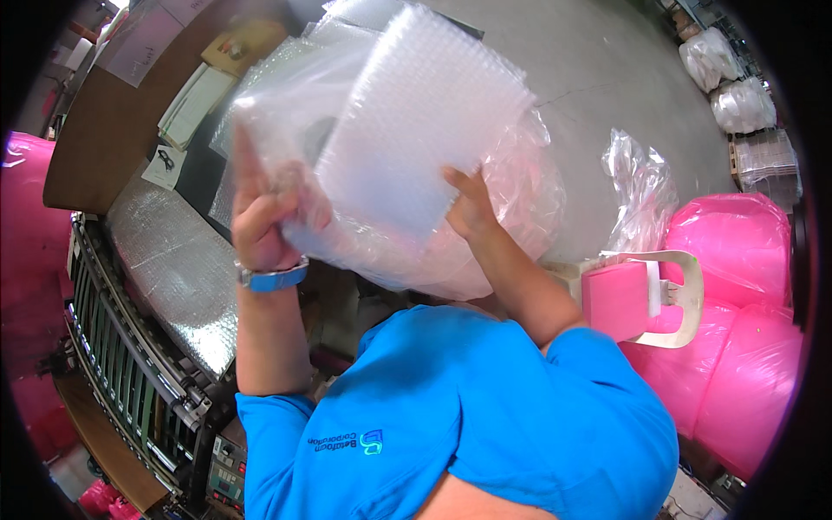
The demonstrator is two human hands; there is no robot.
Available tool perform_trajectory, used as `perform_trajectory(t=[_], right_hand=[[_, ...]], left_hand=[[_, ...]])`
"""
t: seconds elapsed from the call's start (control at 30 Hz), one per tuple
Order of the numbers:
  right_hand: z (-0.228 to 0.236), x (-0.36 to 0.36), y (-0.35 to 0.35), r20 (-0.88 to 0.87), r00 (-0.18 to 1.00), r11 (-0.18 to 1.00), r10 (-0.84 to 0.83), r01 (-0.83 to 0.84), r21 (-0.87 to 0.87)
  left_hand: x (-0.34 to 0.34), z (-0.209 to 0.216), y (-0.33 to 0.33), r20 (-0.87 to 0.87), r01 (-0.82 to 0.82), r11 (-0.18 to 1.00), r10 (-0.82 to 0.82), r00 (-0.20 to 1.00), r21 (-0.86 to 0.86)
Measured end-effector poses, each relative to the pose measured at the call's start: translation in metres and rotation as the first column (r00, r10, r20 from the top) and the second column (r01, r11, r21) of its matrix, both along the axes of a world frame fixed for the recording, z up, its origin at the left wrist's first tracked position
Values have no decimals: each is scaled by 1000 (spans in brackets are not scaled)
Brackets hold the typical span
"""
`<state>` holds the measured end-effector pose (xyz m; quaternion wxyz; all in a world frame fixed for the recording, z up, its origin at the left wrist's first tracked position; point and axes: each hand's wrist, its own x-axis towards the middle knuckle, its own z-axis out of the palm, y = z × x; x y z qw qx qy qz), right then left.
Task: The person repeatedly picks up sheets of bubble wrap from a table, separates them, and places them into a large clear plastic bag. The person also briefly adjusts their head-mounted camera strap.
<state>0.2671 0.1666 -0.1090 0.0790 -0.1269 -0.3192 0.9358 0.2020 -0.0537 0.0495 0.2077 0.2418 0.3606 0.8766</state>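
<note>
A stack of bubble-wrap sheets (425, 113) stands tilted in front of me. My right hand (471, 204) grips its lower right edge, thumb on the near face and the other fingers hidden behind. My left hand (270, 208), slightly blurred, is raised at the left with the index finger pointing up and the other fingers curled on thin clear film. That film looks like part of a large clear plastic bag (529, 191), which spreads around and below the sheets. How far the sheets lie inside the bag I cannot tell.
More bubble wrap (165, 243) lies flat on the left beside a roller rack (113, 338). Papers (198, 104) rest on the dark table. To the right stand a pink-sided box with a pale handle (615, 299), crumpled clear film (641, 191) and large pink wrapped bundles (732, 243).
</note>
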Motion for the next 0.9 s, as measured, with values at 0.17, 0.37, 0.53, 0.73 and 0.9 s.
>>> perform_trajectory(t=[0.17,0.37,0.53,0.73,0.9], right_hand=[[-60,-2,-21,224,968,906,109,-189,379],[-149,52,-3,711,699,263,-78,-673,691],[-87,3,9,854,477,-304,210,-798,520],[-35,-41,26,702,694,-371,163,-616,695],[21,-67,24,440,894,-55,88,-436,898]], left_hand=[[-11,14,-21,-201,-150,988,139,970,-37],[-4,-18,-54,-114,-481,868,469,876,-125],[13,-27,-75,-52,-414,884,413,909,-217],[26,-38,-142,-228,-414,434,418,879,-800],[71,-54,-217,-279,-487,256,565,776,-835]])
